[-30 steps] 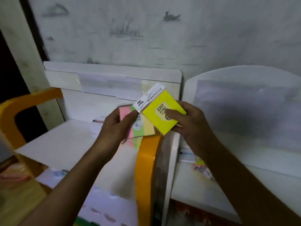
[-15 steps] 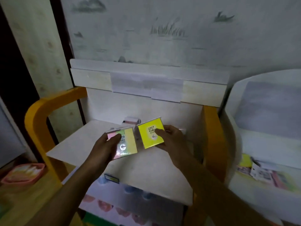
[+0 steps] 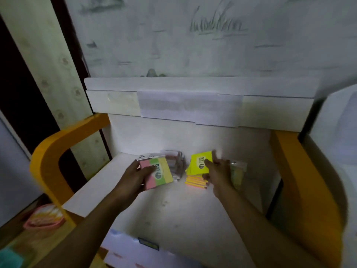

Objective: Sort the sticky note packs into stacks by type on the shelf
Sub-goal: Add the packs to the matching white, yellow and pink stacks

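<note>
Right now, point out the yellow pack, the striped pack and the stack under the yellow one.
yellow pack (image 3: 199, 163): head view, printed top face.
striped pack (image 3: 160, 174): head view, green middle stripe.
yellow stack (image 3: 195, 182): head view, front edges of the stacked packs.

Around the shelf unit

A pink basket (image 3: 43, 217) sits low at the left on a wooden floor (image 3: 23, 242); grey wallpaper (image 3: 193, 39) with sketched grass rises behind, and an orange side panel (image 3: 58, 144) curves at the left.
</note>
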